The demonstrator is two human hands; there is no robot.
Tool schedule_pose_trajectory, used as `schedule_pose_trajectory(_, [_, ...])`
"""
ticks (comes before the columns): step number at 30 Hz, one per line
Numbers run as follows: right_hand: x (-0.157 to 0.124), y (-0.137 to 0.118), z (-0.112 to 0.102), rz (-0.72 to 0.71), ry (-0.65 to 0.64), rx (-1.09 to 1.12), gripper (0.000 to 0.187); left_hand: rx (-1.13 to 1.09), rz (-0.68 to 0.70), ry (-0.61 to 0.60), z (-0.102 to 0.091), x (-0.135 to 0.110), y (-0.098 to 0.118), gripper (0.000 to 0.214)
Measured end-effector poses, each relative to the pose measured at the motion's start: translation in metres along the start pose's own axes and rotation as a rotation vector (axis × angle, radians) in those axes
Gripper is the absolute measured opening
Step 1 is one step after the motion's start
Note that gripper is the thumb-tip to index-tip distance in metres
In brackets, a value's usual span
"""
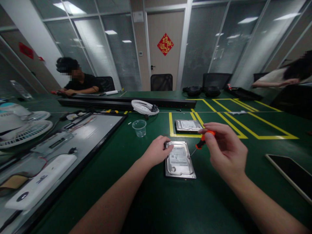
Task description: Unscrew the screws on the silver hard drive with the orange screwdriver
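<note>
A silver hard drive [179,159] with a white label lies flat on the green table in front of me. My left hand [159,149] grips its upper left edge, thumb on the top face and fingers at the side. In my right hand [225,149] is a screwdriver [201,141] with an orange and black handle, pinched between thumb and fingers. Its thin shaft slants down to the left, and the tip is at the drive's right edge. Whether the tip sits in a screw is too small to tell. Behind lies a second hard drive [187,125].
A clear plastic cup [139,128] stands left of the drives. Further left lies a large opened panel [97,128] with a white device [44,182] on it. A white fan grille [145,107] is behind; a phone [292,172] lies right. Two people sit across the table.
</note>
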State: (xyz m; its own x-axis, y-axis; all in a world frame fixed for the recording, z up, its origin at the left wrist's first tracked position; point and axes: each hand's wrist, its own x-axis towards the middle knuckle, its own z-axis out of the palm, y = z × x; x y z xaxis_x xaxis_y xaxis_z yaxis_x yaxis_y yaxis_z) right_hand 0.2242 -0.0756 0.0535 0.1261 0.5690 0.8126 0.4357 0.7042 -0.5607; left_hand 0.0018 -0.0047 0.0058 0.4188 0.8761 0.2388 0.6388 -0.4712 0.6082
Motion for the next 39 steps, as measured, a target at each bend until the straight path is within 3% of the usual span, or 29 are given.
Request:
schedule_pose_trajectory(15, [0.001,0.004,0.002,-0.010,0.037,-0.056,0.031,-0.003,0.010,0.008,0.001,0.000,-0.001,0.029])
schedule_pose_trajectory(25, [-0.001,-0.004,-0.004,0.030,-0.061,-0.039,0.030,-0.003,0.011,0.002,0.000,0.000,0.000,0.030])
schedule_pose_trajectory(39, [-0.002,0.010,0.001,0.045,0.020,-0.074,0.034,0.007,0.014,0.000,0.000,0.000,0.000,0.029])
